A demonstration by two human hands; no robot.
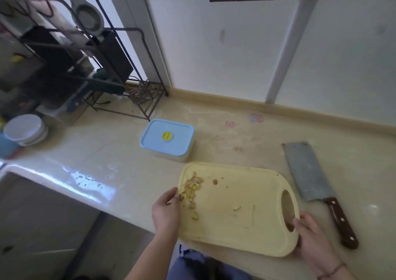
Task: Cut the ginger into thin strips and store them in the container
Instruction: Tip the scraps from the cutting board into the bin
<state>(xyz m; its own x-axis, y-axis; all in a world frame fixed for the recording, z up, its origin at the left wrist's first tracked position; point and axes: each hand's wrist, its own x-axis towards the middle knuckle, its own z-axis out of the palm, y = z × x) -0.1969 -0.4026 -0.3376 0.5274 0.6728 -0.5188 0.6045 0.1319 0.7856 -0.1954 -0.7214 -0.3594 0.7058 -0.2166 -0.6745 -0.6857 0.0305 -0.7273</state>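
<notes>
— Starting at the far left, what do you see?

— White bowls [24, 130] stacked near the counter's left end; in front of them the pale rim of a sink [53, 179]; behind, a dark wire rack [90, 50] crowded with kitchen things too blurred to name.

— And toward the middle?

— A container [167, 139] with a light blue lid and a yellow spot at the lid's centre; the lid is on; it sits on the beige counter [246, 134], just behind the far left corner of the cutting board [240, 202].

— Where is the ginger?

— On the yellow board's left part; a loose heap of ginger pieces [191, 191], pale yellow with some brownish bits, runs along the left edge; a few stray slivers lie nearer the board's middle.

— What is the left hand doing?

— The left hand [166, 210] is at the board's left edge, fingers curled together, their tips touching the heap; whether they pinch a piece I cannot tell.

— And the right?

— The right hand [312, 239] grips the board's right end by its oval handle hole; the fingers curl around the end, one fingertip showing inside the hole; the near edge of the board hangs past the counter's front.

— Anything further right?

— A cleaver [308, 172] with a grey blade and a dark riveted handle; it lies flat on the counter just beside the board, handle pointing toward the person, touched by neither hand.
</notes>
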